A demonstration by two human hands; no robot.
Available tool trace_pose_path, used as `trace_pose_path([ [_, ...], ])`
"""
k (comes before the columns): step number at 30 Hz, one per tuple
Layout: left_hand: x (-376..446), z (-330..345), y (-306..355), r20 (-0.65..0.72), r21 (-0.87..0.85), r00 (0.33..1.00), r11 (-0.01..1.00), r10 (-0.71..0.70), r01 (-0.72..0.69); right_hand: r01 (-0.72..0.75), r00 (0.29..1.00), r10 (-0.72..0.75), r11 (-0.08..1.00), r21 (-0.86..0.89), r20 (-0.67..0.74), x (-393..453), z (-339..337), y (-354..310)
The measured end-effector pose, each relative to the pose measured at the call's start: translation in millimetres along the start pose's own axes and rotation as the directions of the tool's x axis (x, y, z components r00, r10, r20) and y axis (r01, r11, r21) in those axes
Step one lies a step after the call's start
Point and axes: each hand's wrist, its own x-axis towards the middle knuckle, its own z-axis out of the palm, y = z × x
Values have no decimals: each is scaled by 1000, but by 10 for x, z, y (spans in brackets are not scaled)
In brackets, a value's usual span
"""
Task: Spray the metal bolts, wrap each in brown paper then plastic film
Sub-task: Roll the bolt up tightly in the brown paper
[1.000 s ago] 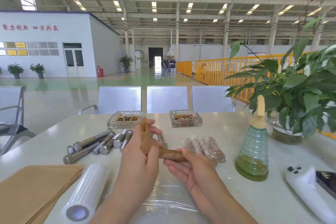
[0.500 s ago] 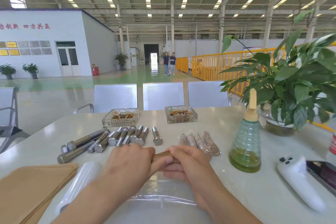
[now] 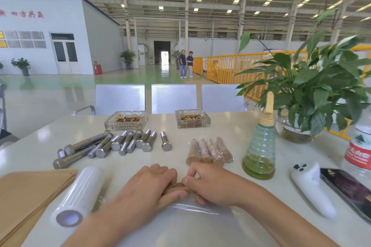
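Head view looks down on a pale table (image 3: 200,126) with both hands meeting near the middle of its near half. Left hand (image 3: 148,184) lies palm down with its fingers curled over one end of a paper-wrapped bolt (image 3: 177,186), thumb along its near side; right hand (image 3: 212,182) pinches the other end, fingers bent around it. Only a short brown stretch of that bolt shows between the two hands. Under and just near of them a sheet of clear film (image 3: 192,208) lies flat on the table. To the left, a film roll (image 3: 78,196) lies on its side, open core toward the camera, and left of it sits a stack of brown paper (image 3: 26,194), touching or nearly touching the roll (the gap is hard to judge). Farther back on the left, bare bolts (image 3: 120,142) lie in a loose row, the longer ones at the left end. Right of these, just beyond the right hand, four wrapped bolts (image 3: 208,149) lie side by side. A green spray bottle (image 3: 260,152) stands upright to the right of them. Two glass ashtrays (image 3: 192,119) sit at the far edge. On the right are a potted plant (image 3: 313,94), a white controller (image 3: 311,186), a phone (image 3: 349,188) beside it, and a water bottle (image 3: 359,152) at the frame edge.
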Motion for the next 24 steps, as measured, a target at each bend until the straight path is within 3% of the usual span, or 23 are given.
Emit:
trace_pose_path([
  [2, -5, 49, 5, -34, -89, 999, 996, 26, -29, 26, 1000, -28, 985, -169, -12, 3, -31, -10],
  [5, 7, 83, 26, -31, -62, 999, 998, 28, -30, 38, 999, -41, 970, -240, -7, 18, -47, -60],
  [7, 12, 82, 46, -28, -84, 1000, 996, 13, -15, 30, 1000, -29, 975, -219, 8, 23, -43, -53],
  [11, -9, 74, 45, -19, -108, 1000, 994, 18, -20, -104, 993, 105, 994, -13, 49, -27, -221, -16],
  [14, -8, 64, 44, -20, -108, 1000, 994, 24, -26, -187, 978, 176, 978, -94, -114, -103, -530, 73],
  [16, -14, 56, 40, -18, -119, 1000, 993, 19, -21, -288, 951, 229, 899, -330, -206, -199, -679, 81],
  [19, -25, 59, 35, -18, -128, 1000, 992, 16, -18, -391, 920, 304, 676, -625, -247, -318, -659, 69],
  [24, -25, 61, 29, -23, -143, 1000, 990, 13, -17, -478, 874, 403, 613, -629, -271, -296, -443, 116],
])
